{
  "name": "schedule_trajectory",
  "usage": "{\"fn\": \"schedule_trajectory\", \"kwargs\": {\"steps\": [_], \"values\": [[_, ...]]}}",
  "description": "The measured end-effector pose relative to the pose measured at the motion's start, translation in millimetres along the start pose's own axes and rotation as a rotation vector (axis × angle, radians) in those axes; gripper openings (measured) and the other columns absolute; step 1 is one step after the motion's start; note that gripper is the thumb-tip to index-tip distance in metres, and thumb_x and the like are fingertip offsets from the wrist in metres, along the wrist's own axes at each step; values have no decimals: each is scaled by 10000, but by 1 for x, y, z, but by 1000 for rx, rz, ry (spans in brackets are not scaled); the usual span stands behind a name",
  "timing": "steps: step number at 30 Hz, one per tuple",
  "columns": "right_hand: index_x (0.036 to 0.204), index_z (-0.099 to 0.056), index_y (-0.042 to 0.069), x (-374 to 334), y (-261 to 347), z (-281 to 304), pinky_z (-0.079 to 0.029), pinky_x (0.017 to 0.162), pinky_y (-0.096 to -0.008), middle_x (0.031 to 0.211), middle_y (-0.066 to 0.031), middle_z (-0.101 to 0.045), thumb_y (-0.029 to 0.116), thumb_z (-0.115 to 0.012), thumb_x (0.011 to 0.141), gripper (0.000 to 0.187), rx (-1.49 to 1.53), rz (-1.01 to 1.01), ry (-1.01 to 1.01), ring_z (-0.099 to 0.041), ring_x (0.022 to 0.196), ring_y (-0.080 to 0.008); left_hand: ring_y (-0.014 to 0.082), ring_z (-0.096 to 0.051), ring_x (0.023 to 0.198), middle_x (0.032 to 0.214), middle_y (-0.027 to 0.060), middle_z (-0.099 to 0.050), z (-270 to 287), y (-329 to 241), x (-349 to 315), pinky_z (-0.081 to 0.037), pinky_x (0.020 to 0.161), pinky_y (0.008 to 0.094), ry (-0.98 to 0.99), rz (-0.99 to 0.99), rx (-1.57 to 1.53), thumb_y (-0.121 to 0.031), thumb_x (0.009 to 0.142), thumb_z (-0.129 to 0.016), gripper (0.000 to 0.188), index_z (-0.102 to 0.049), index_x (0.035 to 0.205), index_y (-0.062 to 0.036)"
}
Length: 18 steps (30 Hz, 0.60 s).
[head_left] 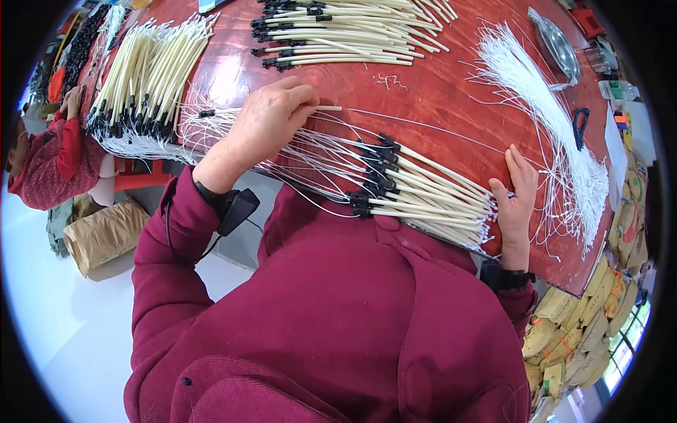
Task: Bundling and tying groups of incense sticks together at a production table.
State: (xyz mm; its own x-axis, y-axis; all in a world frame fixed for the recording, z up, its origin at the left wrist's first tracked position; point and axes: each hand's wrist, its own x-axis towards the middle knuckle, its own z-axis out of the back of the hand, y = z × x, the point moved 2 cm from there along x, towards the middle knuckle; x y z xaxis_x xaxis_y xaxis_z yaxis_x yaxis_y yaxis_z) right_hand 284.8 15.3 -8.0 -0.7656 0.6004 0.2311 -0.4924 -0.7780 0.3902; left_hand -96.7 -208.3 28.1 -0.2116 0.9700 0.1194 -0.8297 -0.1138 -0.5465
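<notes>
Left hand (282, 113): knuckles up, fingers curled, pinching tube (329, 108), inside table's (451, 92) near edge; right hand (520, 189): fingers extended by cord (423, 125), toward near right corner, grip unclear

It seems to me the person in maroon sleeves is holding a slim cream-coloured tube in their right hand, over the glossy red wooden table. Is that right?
Not quite: the head view shows the slim cream-coloured tube in the left hand, not the right. The maroon sleeves and the glossy red wooden table are as you say.
</notes>
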Motion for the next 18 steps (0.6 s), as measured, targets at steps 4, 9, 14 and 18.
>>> {"fn": "schedule_trajectory", "kwargs": {"steps": [4,9,14,18], "values": [[1384,-590,12,-2,0,0,-342,1136,-402,1464,-132,-551,411,-697,922,619,-25,-5,3,-483,1316,-293,341,-636,794,885,153,-620,-6,0,2,-501,698,397,7,-14,-11,-46,901,-651,108,-668,989,15],[1384,-591,15,-1,1,-1,-342,1134,-400,1460,-126,-556,408,-707,914,623,-4,-15,-4,-481,1317,-289,340,-634,798,881,151,-617,-7,1,4,-502,701,396,7,-38,0,-45,901,-649,108,-665,991,12],[1385,-593,20,0,-1,-2,-342,1133,-401,1462,-121,-554,411,-710,909,627,-10,-15,-6,-482,1312,-284,340,-632,800,875,148,-613,-9,1,8,-499,700,397,16,-48,-6,-47,900,-648,101,-660,982,10],[1387,-593,23,-1,-1,0,-342,1131,-404,1464,-120,-551,428,-702,909,635,-19,-2,-1,-485,1306,-285,348,-641,825,891,144,-626,-12,-1,11,-508,717,411,33,-49,15,-58,893,-644,98,-664,971,-1]]}}
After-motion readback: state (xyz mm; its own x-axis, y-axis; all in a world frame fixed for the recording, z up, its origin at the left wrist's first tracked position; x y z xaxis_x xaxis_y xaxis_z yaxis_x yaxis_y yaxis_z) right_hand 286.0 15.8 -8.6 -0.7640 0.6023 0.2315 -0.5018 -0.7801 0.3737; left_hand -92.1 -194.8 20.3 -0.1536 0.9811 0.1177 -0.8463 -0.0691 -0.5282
